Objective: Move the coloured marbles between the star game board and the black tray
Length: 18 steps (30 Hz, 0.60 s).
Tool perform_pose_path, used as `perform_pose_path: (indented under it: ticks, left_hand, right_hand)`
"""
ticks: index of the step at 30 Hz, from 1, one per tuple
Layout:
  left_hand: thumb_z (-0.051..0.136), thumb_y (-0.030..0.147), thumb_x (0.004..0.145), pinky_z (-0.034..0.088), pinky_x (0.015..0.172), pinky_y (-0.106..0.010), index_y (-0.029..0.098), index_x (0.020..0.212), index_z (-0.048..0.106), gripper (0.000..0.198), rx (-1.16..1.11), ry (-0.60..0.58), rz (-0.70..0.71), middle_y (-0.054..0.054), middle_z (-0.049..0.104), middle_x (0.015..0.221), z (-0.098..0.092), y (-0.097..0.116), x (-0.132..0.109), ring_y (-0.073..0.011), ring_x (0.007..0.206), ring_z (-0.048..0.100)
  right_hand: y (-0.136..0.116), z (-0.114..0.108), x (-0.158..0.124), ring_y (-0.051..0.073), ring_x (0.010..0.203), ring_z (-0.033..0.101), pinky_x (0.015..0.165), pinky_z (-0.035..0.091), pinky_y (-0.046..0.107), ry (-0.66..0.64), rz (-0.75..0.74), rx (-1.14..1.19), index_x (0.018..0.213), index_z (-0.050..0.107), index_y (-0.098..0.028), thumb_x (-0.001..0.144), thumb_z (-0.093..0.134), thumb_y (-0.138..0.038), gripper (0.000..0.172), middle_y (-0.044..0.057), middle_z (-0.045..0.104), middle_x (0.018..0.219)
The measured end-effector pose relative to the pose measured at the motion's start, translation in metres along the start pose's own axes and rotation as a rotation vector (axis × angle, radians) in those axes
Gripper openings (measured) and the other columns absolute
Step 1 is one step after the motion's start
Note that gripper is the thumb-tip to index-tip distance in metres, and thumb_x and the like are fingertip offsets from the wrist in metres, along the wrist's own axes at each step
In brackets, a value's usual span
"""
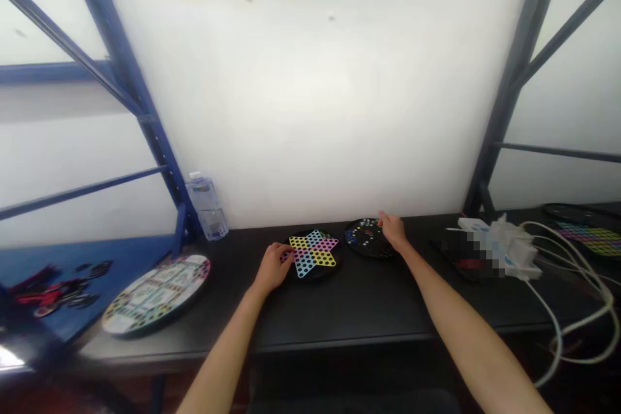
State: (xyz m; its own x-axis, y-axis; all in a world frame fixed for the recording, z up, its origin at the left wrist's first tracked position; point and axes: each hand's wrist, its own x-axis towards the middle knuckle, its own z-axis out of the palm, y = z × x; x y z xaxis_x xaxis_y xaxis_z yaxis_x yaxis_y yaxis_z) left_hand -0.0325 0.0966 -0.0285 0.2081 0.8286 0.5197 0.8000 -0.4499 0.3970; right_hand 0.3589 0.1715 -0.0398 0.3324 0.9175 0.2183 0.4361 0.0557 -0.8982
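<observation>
A round black board with a coloured star of holes [314, 253] lies on the black table [359, 304]. My left hand [273, 266] rests at its left edge, fingers curled on the rim. To the right sits a round black tray [367, 237] holding small coloured and white pegs. My right hand [392, 231] hovers over the tray's right side with fingers bent down into it; whether it holds a peg is too small to see.
A clear water bottle [207, 206] stands by the blue rack post. A round colourful game board [158, 294] lies at the table's left. White boxes and cables [514, 249] crowd the right. Another star board [589, 237] sits far right. Red and black pieces [53, 288] lie on a blue surface.
</observation>
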Motion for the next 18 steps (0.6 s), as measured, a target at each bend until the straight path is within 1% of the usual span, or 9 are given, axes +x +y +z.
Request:
perform_pose_path:
  ticks: [2, 3, 5, 7, 11, 13, 18]
  left_hand:
    - [0.053, 0.031, 0.083, 0.044, 0.089, -0.038, 0.022, 0.097, 0.070, 0.024, 0.000, -0.006, 0.000, -0.007, 0.062, 0.096, 0.000, 0.000, 0.000, -0.0224, 0.093, 0.056]
    - [0.053, 0.031, 0.083, 0.044, 0.089, -0.038, 0.022, 0.097, 0.070, 0.024, 0.003, -0.008, 0.000, -0.007, 0.062, 0.096, 0.000, 0.000, 0.000, -0.0224, 0.094, 0.055]
    - [0.053, 0.031, 0.083, 0.043, 0.090, -0.039, 0.022, 0.097, 0.070, 0.024, 0.009, -0.012, -0.002, -0.008, 0.062, 0.096, 0.000, 0.000, 0.000, -0.0226, 0.094, 0.055]
    - [0.053, 0.031, 0.084, 0.044, 0.090, -0.038, 0.022, 0.097, 0.070, 0.024, 0.010, -0.008, -0.002, -0.007, 0.062, 0.097, 0.000, 0.000, 0.000, -0.0227, 0.095, 0.056]
    - [0.053, 0.032, 0.084, 0.044, 0.089, -0.037, 0.022, 0.097, 0.070, 0.024, 0.004, 0.000, 0.011, -0.007, 0.062, 0.096, 0.001, 0.000, 0.000, -0.0223, 0.093, 0.056]
    - [0.052, 0.032, 0.084, 0.044, 0.089, -0.038, 0.022, 0.097, 0.070, 0.024, 0.005, 0.001, 0.014, -0.007, 0.062, 0.095, 0.000, 0.000, 0.000, -0.0220, 0.092, 0.056]
    - [0.052, 0.032, 0.085, 0.044, 0.089, -0.038, 0.023, 0.096, 0.070, 0.023, 0.010, -0.005, 0.013, -0.007, 0.062, 0.096, -0.002, 0.001, -0.002, -0.0218, 0.093, 0.056]
  right_hand:
    - [-0.001, 0.001, -0.005, 0.021, 0.086, 0.060, 0.077, 0.042, 0.028, -0.024, -0.131, -0.313, 0.078, 0.062, -0.017, 0.092, 0.033, -0.047, 0.043, 0.009, 0.066, 0.082]
    - [-0.003, 0.002, -0.007, 0.022, 0.092, 0.060, 0.081, 0.041, 0.029, -0.053, -0.172, -0.436, 0.087, 0.063, -0.017, 0.093, 0.034, -0.047, 0.041, 0.010, 0.067, 0.090]
    - [-0.005, 0.005, -0.013, 0.023, 0.098, 0.059, 0.083, 0.040, 0.031, -0.145, -0.215, -0.620, 0.103, 0.059, -0.017, 0.093, 0.038, -0.047, 0.038, 0.012, 0.066, 0.101]
    - [-0.008, 0.009, -0.017, 0.025, 0.101, 0.058, 0.084, 0.040, 0.032, -0.208, -0.248, -0.741, 0.112, 0.053, -0.016, 0.093, 0.042, -0.046, 0.038, 0.015, 0.064, 0.105]
    - [-0.007, 0.016, -0.020, 0.028, 0.105, 0.058, 0.086, 0.040, 0.035, -0.288, -0.265, -0.849, 0.120, 0.044, -0.012, 0.094, 0.044, -0.041, 0.039, 0.019, 0.062, 0.108]
    - [-0.006, 0.018, -0.020, 0.028, 0.104, 0.059, 0.085, 0.041, 0.037, -0.307, -0.269, -0.874, 0.119, 0.044, -0.011, 0.095, 0.042, -0.037, 0.036, 0.020, 0.062, 0.108]
    - [-0.009, 0.018, -0.023, 0.029, 0.104, 0.060, 0.085, 0.042, 0.039, -0.298, -0.249, -0.890, 0.117, 0.046, -0.012, 0.097, 0.037, -0.033, 0.031, 0.021, 0.061, 0.110]
